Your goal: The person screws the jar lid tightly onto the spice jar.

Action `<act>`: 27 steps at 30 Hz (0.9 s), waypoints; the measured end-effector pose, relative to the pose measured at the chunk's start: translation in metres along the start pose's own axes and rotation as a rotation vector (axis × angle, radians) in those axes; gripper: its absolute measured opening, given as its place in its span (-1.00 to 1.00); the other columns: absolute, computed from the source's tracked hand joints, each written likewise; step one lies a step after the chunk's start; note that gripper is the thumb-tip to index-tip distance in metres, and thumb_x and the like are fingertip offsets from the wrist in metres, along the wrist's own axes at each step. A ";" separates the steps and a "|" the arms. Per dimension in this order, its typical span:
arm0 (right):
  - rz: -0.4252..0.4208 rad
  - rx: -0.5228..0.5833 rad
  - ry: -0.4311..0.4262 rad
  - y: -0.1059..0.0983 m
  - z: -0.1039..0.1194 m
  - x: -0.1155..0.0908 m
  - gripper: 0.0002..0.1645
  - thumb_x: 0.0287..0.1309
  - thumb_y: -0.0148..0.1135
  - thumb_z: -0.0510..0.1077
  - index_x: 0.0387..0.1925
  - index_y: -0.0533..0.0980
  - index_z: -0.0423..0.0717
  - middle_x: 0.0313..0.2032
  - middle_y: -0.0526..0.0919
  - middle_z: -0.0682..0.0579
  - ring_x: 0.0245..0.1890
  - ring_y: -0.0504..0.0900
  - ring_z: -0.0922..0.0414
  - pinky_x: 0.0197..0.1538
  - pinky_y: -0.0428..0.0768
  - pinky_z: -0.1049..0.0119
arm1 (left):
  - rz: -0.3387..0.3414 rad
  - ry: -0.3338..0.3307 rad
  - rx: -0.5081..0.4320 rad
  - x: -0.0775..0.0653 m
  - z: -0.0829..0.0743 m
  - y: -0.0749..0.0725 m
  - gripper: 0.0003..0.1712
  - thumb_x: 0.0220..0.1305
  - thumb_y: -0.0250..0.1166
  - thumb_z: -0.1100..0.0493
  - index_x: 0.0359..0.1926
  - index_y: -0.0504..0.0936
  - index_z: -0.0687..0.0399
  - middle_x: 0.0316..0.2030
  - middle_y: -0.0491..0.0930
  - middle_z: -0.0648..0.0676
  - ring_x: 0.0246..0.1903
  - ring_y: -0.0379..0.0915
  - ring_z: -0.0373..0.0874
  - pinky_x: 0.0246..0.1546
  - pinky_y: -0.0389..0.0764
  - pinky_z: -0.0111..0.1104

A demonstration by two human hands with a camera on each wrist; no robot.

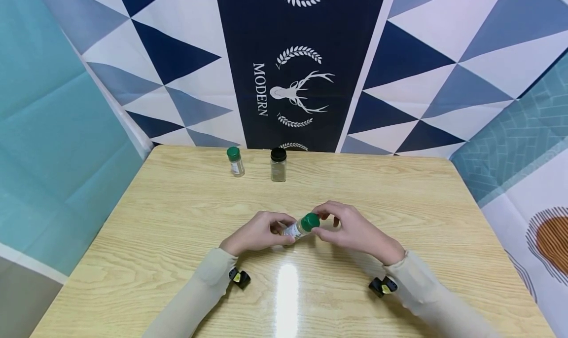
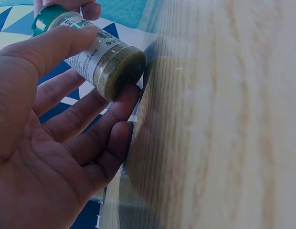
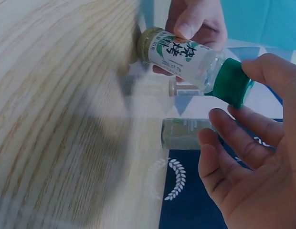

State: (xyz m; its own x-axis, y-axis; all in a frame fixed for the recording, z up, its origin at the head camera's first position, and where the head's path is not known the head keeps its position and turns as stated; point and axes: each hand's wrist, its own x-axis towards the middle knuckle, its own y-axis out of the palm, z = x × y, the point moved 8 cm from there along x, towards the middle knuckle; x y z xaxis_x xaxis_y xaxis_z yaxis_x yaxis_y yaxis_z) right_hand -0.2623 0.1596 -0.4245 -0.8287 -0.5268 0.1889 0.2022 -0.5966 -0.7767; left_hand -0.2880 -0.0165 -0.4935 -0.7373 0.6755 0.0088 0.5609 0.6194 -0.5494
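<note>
A clear spice jar (image 1: pixel 293 231) with a white printed label and green cap (image 1: pixel 310 221) is tilted just above the middle of the table. My left hand (image 1: pixel 263 231) holds the jar's body between thumb and fingers, and brownish-green contents show at its base in the left wrist view. At the other end, my right hand (image 1: pixel 350 229) has its thumb and fingertips at the cap's edges, pinching it. In the right wrist view, large green and black characters are visible on the jar's label (image 3: pixel 174 51).
Towards the back of the wooden table (image 1: pixel 186 205) stand another green-capped jar (image 1: pixel 235 162) and a square jar with a black lid (image 1: pixel 278 165). Behind them hangs a patterned cloth (image 1: pixel 293 42). Both wrists wear small black devices.
</note>
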 end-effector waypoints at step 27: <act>-0.034 0.124 -0.076 0.000 0.014 0.003 -0.67 0.30 0.38 -0.22 0.09 0.65 -0.07 0.07 0.71 0.02 -0.08 0.70 0.16 -0.08 0.76 0.29 | 0.002 0.006 0.004 0.001 0.001 0.000 -0.57 0.32 0.46 -0.02 0.18 0.69 -0.13 -0.07 0.74 -0.11 -0.20 0.66 -0.35 -0.14 0.70 -0.42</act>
State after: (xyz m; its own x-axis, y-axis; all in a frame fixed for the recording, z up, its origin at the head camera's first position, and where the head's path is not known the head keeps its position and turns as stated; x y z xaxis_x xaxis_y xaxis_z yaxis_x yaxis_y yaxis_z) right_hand -0.2572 0.1499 -0.4154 -0.7952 -0.5465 0.2625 0.2414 -0.6826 -0.6898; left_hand -0.2894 -0.0162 -0.4943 -0.7337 0.6793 0.0127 0.5609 0.6161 -0.5530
